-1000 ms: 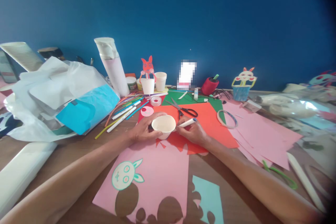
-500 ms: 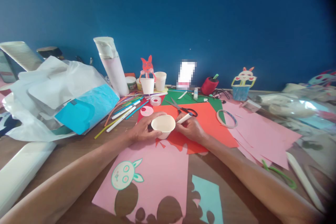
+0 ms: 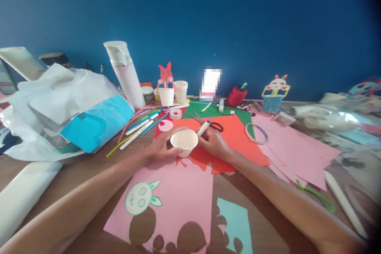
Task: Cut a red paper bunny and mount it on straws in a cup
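My left hand (image 3: 163, 145) is wrapped round the left side of a white paper cup (image 3: 184, 143), its mouth turned up towards me. On the cup's right side, my right hand (image 3: 213, 142) grips a white marker pen (image 3: 203, 128) that has a dark end pointing up. The pen's other end is hidden by my fingers and the cup. Just behind my right hand lie scissors (image 3: 218, 126) on orange paper (image 3: 238, 139). Below the cup is a pink sheet (image 3: 184, 190) with round holes cut out, and on it a rabbit-head cutout (image 3: 139, 198) outlined in green.
Several pens (image 3: 139, 131) and a tape roll (image 3: 175, 114) lie left of the scissors. Decorated rabbit cups, one white (image 3: 166, 97) and one blue (image 3: 272, 104), stand at the back. A plastic bag (image 3: 35, 103) fills the left; pink sheets (image 3: 300, 147) cover the right.
The marker pen in my right hand has tipped more upright and shifted slightly left. My left hand still holds the cup in nearly the same place.
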### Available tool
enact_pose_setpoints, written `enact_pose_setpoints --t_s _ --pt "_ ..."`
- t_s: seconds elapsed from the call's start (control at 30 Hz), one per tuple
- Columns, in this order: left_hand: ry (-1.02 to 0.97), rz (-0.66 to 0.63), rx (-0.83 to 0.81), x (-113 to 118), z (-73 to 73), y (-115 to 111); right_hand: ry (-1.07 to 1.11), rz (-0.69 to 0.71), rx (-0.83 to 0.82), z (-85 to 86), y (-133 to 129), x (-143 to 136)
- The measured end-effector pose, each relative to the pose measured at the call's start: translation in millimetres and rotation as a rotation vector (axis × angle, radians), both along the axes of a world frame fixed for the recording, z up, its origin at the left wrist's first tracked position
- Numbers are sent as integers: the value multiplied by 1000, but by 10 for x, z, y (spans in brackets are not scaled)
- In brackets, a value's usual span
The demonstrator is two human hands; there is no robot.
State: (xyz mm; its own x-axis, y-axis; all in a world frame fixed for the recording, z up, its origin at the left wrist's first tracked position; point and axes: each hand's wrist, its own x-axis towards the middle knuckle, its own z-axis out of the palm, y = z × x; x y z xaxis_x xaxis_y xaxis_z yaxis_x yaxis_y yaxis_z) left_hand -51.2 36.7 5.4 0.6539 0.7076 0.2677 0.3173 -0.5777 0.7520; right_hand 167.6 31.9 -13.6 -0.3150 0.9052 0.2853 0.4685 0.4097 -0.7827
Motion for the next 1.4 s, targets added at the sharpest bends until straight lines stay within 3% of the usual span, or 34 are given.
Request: enact_pose_setpoints --t_s 0.83,1.4 --pt "-24 9 -27 -21 -47 10 -39 56 -33 48 80 2" --pt "-23 -12 48 -39 -65 34 -82 145 -41 70 248 -10"
